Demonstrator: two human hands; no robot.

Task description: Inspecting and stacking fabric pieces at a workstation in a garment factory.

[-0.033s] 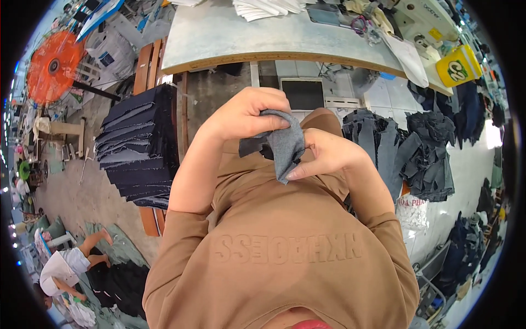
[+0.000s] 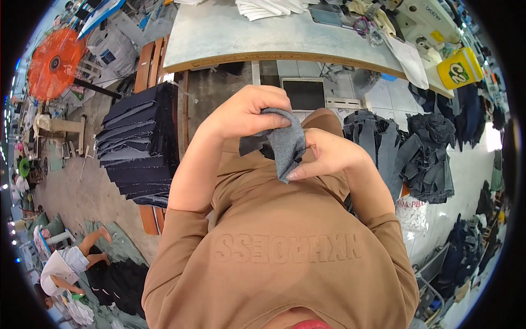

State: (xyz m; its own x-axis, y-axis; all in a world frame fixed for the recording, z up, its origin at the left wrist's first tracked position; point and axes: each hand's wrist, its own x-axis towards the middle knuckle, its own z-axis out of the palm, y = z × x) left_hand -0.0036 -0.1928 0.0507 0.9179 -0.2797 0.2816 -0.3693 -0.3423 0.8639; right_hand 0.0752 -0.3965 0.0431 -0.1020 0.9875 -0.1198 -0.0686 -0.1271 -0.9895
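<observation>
We have a grey piece of cloth (image 2: pixel 287 145) in both hands, above the lap, and we judge the handling of it to be partway: it is bent and gathered, not laid on any pile. Our left hand (image 2: pixel 256 112), at ten o'clock of the cloth, pinches its upper edge between thumb and curled fingers. Our right hand (image 2: pixel 335 156), at three o'clock, presses its thumb near the lower tip; its other fingers are mostly hidden behind the fabric. Which of the surrounding pieces are done and which are left, we cannot tell.

Counting from the held cloth, a tall dark stack of cloth (image 2: pixel 134 145) stands at nine o'clock beside slatted wood (image 2: pixel 148 63), its layers flat and fairly even, with pale frayed edges. At three o'clock hang grey strips (image 2: pixel 371 134), and just beyond them a looser, crumpled bundle (image 2: pixel 430 156).

The held piece looks matte and closely woven, curving into a loop above and narrowing to a point below; a darker flap sticks out at nine o'clock, perhaps its other face. At twelve o'clock is the pale, smooth-topped desk (image 2: pixel 233 41) with its brown edge, and at two o'clock a glossy yellow tub (image 2: pixel 460 68).
</observation>
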